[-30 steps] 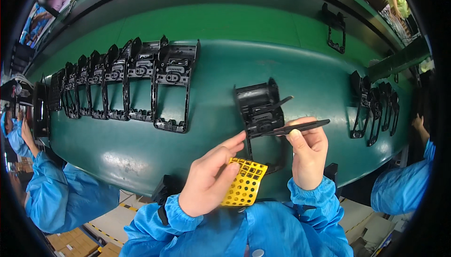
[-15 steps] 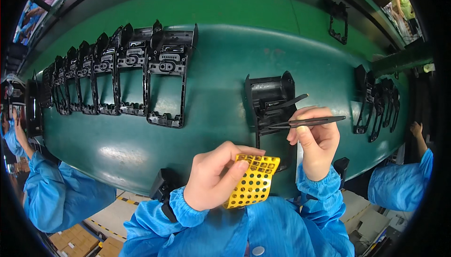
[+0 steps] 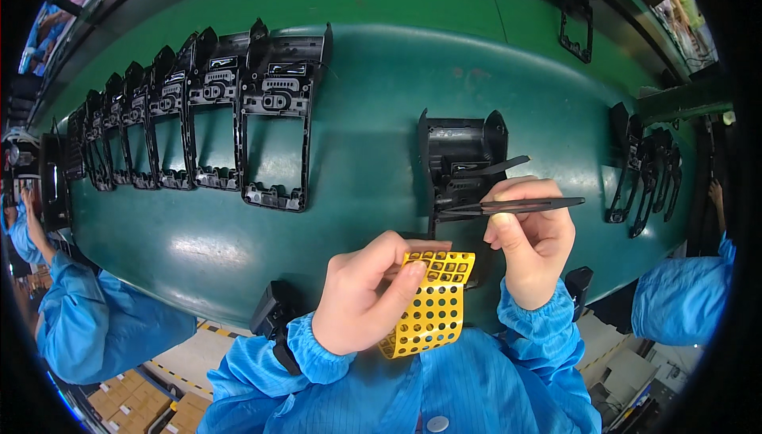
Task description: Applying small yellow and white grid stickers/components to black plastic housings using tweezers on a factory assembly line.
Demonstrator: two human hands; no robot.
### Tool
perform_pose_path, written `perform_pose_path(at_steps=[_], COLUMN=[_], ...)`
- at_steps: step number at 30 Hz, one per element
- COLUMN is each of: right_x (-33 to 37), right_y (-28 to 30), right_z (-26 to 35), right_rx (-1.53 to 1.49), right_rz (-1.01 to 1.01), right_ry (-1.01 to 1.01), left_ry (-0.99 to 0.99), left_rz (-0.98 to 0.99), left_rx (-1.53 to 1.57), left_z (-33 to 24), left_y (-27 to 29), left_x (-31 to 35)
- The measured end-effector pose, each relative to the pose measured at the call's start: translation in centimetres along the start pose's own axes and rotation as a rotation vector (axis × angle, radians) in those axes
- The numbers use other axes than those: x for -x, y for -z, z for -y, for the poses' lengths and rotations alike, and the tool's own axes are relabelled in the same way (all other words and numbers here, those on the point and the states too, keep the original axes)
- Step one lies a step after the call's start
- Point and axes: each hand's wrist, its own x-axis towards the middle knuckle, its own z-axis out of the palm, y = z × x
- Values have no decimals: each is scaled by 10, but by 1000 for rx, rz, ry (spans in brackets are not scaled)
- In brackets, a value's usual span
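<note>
My left hand [image 3: 357, 291] pinches a yellow sheet [image 3: 429, 319] between thumb and fingers. The sheet is curled, with rows of dark round spots or holes and squarer dark shapes along its upper edge. In my right hand [image 3: 530, 236] is a pair of black tweezers [image 3: 540, 205], held level with the tips pointing left. Whether the tips grip anything is too small to tell. Just beyond, a black plastic frame [image 3: 464, 136] lies on the table, its lower part hidden by my hands. A thin dark strip [image 3: 500, 167] shows above my right fingers; I cannot tell whether it is attached.
Similar black frames [image 3: 274, 128] form an overlapping row at the left. Several more [image 3: 647, 160] are at the right on the green table [image 3: 365, 156], and one frame [image 3: 573, 25] lies at the far right. Blue-sleeved people [image 3: 111, 323] sit on both sides.
The tweezers' tips have shifted slightly left and now overlap the frame in view. The yellow sheet has tilted and moved a little right. The whole view has shifted slightly.
</note>
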Motion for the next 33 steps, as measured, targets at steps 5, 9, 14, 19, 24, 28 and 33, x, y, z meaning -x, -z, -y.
perform_pose_path(at_steps=[5,9,14,19,24,28,33], right_x=[0,0,1,3,3,3,3], right_y=[-1,-2,-2,-3,-3,-4,-3], right_z=[-1,-1,-3,-5,-6,-5,-5], right_rx=[25,36,58,61,69,75,82], right_rz=[-3,-6,-12,-25,-31,-30,-26], right_ry=[14,20,33,60,74,82,88], left_ry=[11,-17,-13,-20,-6,-10,-4], left_rz=[-2,-4,-5,-4,-3,1,1], left_rx=[-8,-23,-25,-31,-16,-29,-10], left_z=[0,1,1,-1,-1,-2,-2], left_y=[1,1,1,1,1,1,1], left_x=[0,0,1,-1,0,0,0])
